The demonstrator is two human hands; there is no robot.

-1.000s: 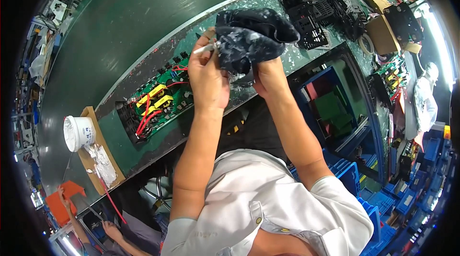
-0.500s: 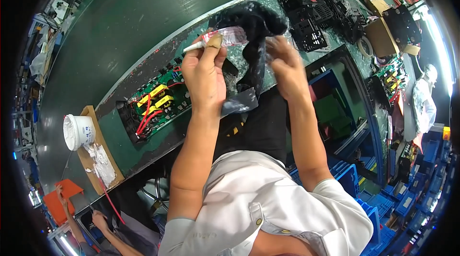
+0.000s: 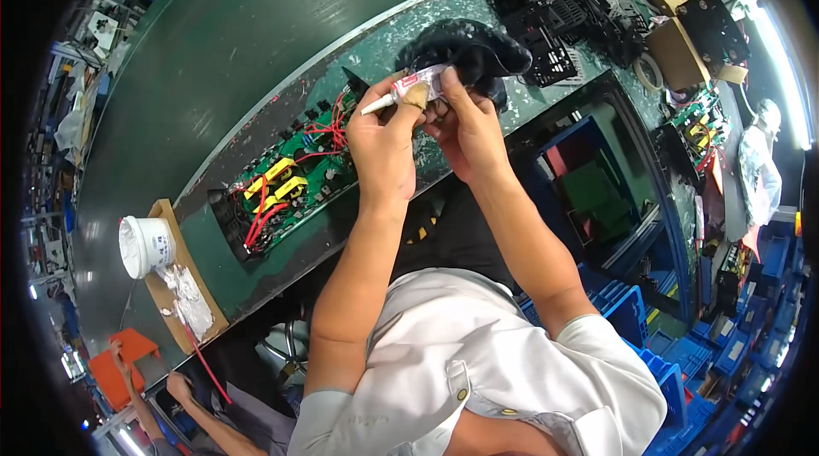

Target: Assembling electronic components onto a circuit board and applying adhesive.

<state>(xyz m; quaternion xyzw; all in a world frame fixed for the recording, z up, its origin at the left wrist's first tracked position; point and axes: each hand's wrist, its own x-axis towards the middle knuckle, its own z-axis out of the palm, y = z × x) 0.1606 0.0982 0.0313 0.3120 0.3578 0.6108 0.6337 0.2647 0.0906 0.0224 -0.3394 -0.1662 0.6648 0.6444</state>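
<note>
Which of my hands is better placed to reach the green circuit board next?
Probably your left hand: it is nearer the green circuit board, which lies to its left. Your right hand is farther away. Both hands hold the tube, so the left would need freeing.

counter [image 3: 215, 273]: green, worn, white-flecked. on it, left to right: one shallow cardboard tray [image 3: 162, 212]; one green circuit board [image 3: 317, 173] with yellow blocks [image 3: 270, 176] and red wires [image 3: 266, 221]; one black cloth-like bundle [image 3: 465, 36], crumpled; black perforated panels [image 3: 556, 19], heaped; one tape roll [image 3: 656, 84]; one cardboard box [image 3: 674, 55].
</note>
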